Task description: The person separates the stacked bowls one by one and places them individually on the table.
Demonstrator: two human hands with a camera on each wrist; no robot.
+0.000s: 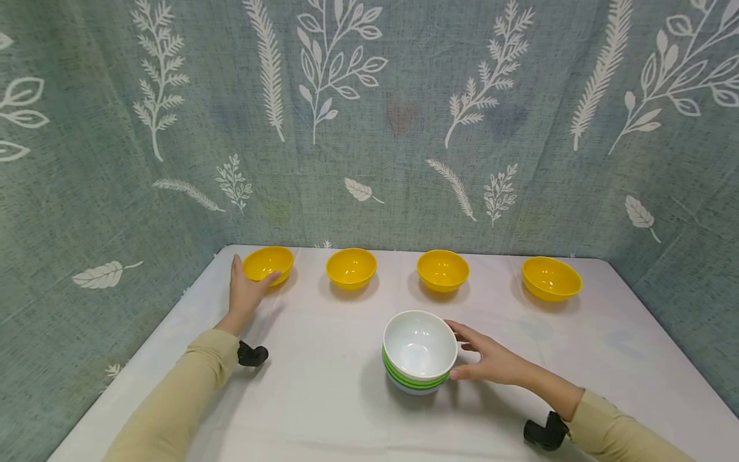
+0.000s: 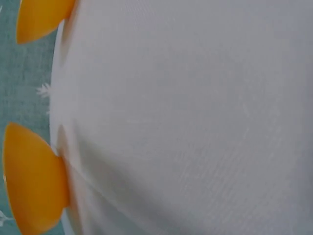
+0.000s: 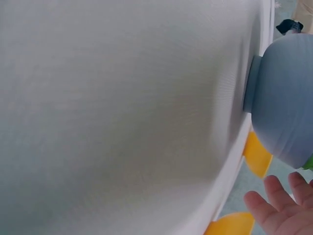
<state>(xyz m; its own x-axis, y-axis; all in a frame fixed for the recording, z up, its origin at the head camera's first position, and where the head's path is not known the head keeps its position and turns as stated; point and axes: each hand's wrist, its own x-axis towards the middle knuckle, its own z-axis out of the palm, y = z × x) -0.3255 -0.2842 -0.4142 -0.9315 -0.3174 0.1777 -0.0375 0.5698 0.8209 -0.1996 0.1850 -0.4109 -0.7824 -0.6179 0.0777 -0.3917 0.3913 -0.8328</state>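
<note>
My left hand (image 1: 247, 294) is at the leftmost yellow bowl (image 1: 271, 258), thumb in front of it and straight fingers along its left side. Whether it touches the bowl I cannot tell. Near the table's middle stands a stack: a white bowl (image 1: 420, 345) on top, green bowls (image 1: 404, 378) under it, and a blue-grey bowl (image 3: 283, 98) at the bottom. My right hand (image 1: 491, 359) is beside the stack's right side with fingers and thumb spread. In the right wrist view its fingers (image 3: 279, 196) look straight and slightly apart from the stack.
Along the back edge stand more yellow bowls: one left of centre (image 1: 351, 269), one right of centre (image 1: 442, 271) and one far right (image 1: 551, 280). A white cloth (image 1: 323, 410) covers the table. Patterned green fabric (image 1: 398, 192) hangs around its back and sides.
</note>
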